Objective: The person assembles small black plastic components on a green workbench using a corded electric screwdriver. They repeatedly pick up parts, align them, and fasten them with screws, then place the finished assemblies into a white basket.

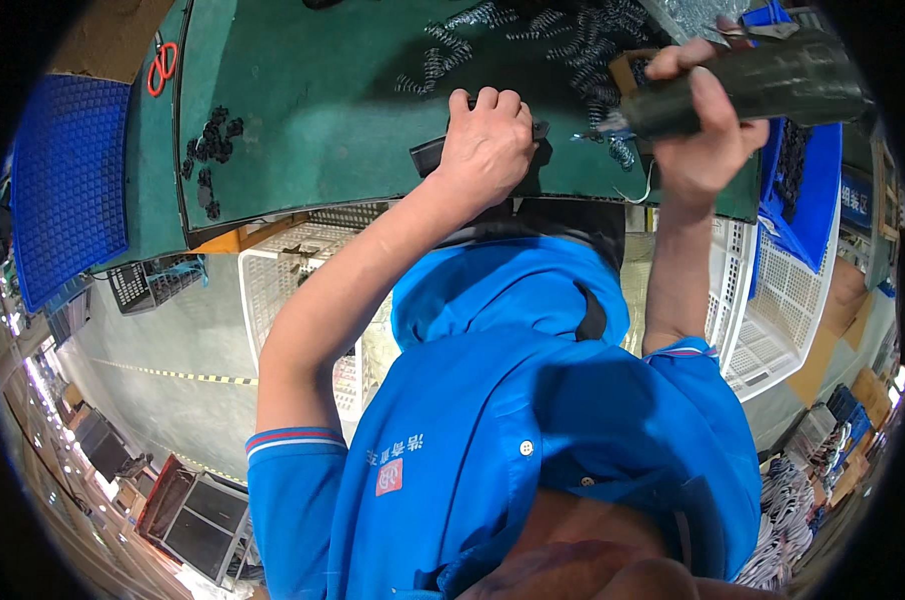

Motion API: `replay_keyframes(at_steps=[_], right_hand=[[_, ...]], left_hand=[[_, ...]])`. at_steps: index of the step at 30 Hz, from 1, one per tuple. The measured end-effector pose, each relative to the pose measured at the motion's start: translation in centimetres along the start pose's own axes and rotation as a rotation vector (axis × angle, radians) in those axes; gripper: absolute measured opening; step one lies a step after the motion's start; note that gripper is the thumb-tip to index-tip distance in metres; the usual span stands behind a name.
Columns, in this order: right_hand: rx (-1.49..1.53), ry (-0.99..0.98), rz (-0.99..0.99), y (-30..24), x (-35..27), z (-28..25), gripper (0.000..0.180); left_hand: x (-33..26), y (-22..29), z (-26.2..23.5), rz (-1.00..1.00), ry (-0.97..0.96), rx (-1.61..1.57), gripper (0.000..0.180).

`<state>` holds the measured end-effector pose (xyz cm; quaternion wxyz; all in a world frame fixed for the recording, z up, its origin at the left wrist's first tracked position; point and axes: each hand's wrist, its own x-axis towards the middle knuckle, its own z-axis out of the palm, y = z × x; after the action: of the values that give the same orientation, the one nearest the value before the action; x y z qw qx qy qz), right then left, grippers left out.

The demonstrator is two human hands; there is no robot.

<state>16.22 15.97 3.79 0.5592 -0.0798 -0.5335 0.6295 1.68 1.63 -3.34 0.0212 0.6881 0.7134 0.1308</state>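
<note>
My left hand [488, 145] is closed over a black, elongated part [429, 157] lying on the green table [313, 120] near its front edge. The part's ends show on both sides of the hand; its middle is hidden beneath the palm. My right hand [708, 135] is raised at the right, its fingers wrapped round a thick, dark power screwdriver [763, 85]. The tool lies nearly level, and its narrow tip [613, 124] points left, apart from the black part. Several dark coil springs [448, 55] lie scattered beyond both hands.
Small black pieces [213, 140] lie in a heap at the table's left, below red-handled scissors [161, 70]. A blue textured tray [71, 190] is at the far left. On the right stands a blue bin [813, 200] holding black parts. White crates [283, 275] stand below the table edge.
</note>
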Motion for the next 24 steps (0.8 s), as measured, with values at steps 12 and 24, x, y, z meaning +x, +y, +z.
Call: replay_keyframes(at_steps=[12, 24], right_hand=[[0.161, 0.232, 0.246, 2.6, -2.7, 5.2, 0.059], [-0.115, -0.280, -0.038, 4.1, -2.2, 4.1, 0.054]], left_hand=[[0.1, 0.3, -0.3, -0.053, -0.060, 0.010, 0.029], [0.1, 0.3, -0.1, -0.068, -0.062, 0.026, 0.025]])
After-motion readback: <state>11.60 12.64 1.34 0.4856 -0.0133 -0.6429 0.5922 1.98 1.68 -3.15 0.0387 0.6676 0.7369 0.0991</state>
